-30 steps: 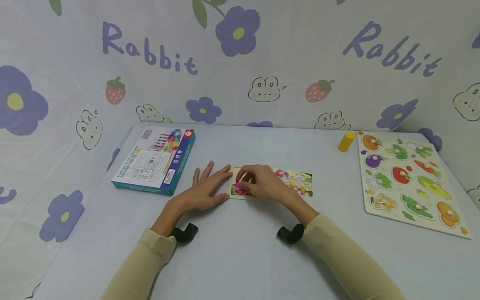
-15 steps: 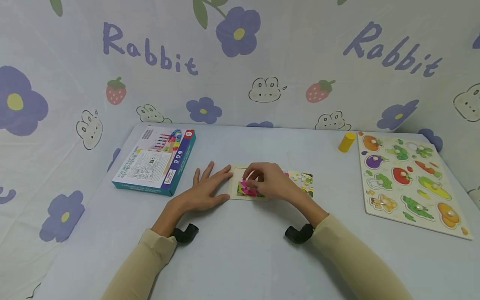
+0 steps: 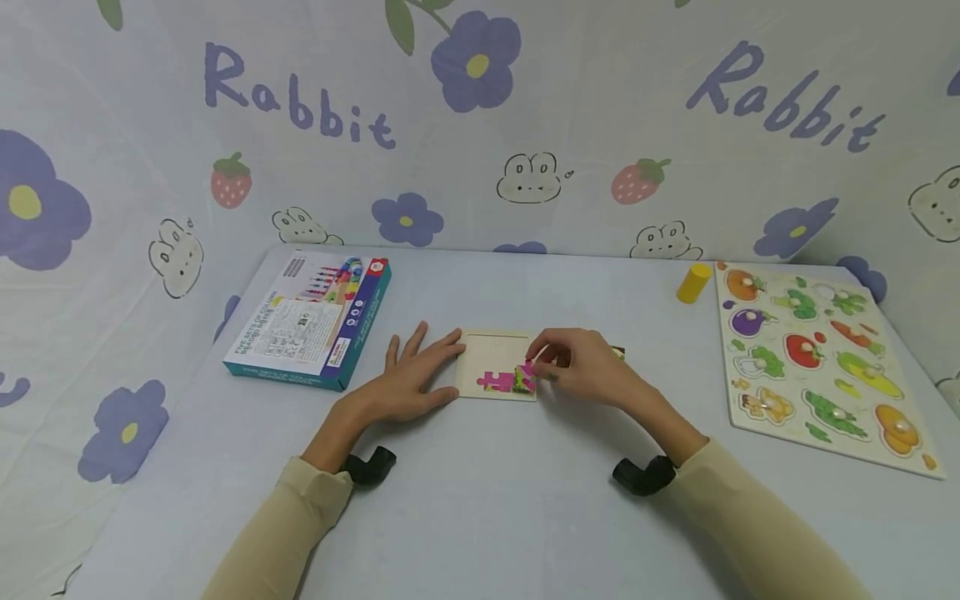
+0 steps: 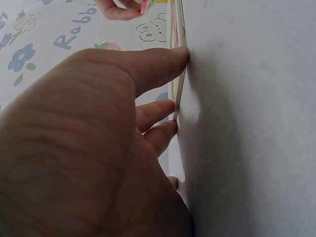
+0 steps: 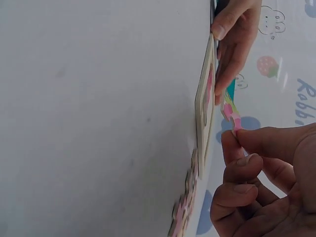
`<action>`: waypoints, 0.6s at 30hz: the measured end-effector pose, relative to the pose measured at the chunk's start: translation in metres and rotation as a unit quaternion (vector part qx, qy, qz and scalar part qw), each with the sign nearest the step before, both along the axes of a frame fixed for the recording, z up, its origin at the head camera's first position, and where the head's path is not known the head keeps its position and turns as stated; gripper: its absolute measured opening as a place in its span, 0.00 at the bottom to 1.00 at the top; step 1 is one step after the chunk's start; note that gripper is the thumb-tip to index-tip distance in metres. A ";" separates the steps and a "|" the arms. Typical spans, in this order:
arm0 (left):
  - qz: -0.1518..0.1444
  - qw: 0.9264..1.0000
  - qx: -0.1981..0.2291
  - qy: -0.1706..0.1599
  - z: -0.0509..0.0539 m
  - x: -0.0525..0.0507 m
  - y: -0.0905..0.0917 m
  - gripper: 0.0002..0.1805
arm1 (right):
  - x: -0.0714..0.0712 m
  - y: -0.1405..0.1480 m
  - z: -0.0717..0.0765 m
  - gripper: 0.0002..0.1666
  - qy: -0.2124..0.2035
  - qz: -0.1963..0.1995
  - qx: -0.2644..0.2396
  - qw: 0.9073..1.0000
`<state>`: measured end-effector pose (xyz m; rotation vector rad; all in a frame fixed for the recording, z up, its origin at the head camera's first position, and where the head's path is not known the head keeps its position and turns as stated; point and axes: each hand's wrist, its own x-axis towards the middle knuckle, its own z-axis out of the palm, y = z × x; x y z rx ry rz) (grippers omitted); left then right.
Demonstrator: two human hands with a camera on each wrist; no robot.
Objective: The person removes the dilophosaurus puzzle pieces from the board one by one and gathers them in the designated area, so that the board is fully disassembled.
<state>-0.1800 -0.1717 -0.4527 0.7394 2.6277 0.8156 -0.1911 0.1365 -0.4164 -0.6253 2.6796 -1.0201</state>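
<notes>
A small wooden puzzle tray lies flat on the table, with a pink jigsaw piece in its lower part. My left hand has its fingers spread, and the thumb and fingertips touch the tray's left edge. Over the tray's right side, my right hand pinches a pink and green jigsaw piece between thumb and index finger. In the right wrist view this piece is lifted clear of the tray. Several loose jigsaw pieces lie beside the tray, mostly hidden under the right hand in the head view.
A flat toy box lies to the left. At the right is a vegetable knob puzzle board, with a yellow cylinder near its back left corner. A printed cloth hangs behind the table.
My right hand has moved right across the tray with the pinched jigsaw piece, uncovering the tray's inside and covering more of the loose pieces. The left hand has stayed in place.
</notes>
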 end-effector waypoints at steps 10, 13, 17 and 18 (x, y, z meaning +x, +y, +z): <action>0.001 1.000 -0.001 -0.003 0.000 0.000 0.000 0.38 | 0.006 0.022 0.001 0.06 0.003 0.006 0.020 1.000; 0.002 1.000 -0.001 -0.005 -0.001 0.000 0.000 0.38 | 0.009 0.027 -0.001 0.06 0.004 0.001 0.017 1.000; 0.004 1.000 -0.003 -0.007 0.000 0.000 0.001 0.38 | 0.011 0.031 -0.004 0.06 0.004 -0.006 0.020 1.000; 0.004 1.000 -0.004 -0.007 0.000 0.000 0.001 0.38 | 0.012 0.032 -0.005 0.06 0.002 -0.007 0.022 1.000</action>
